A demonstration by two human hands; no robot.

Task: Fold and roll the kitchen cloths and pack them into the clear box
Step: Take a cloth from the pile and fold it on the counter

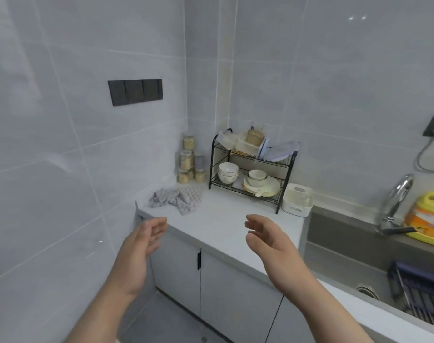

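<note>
Grey waffle-textured kitchen cloths (178,198) lie crumpled in a heap at the back left corner of the white counter (218,226), by the wall. A pale see-through box (297,203) with handle slots stands at the counter's right end, next to the dish rack. My left hand (143,246) hovers at the counter's front left edge with relaxed fingers, palm facing right, holding nothing. My right hand (265,241) hovers over the counter's front, fingers loosely spread, palm facing left, also empty. Both hands are well short of the cloths.
A black two-tier dish rack (253,169) with bowls, plates and containers stands at the back. Stacked jars (190,160) fill the corner behind the cloths. A steel sink (359,258) with a tap (396,201) lies to the right, with a yellow bottle (426,216) on its rim.
</note>
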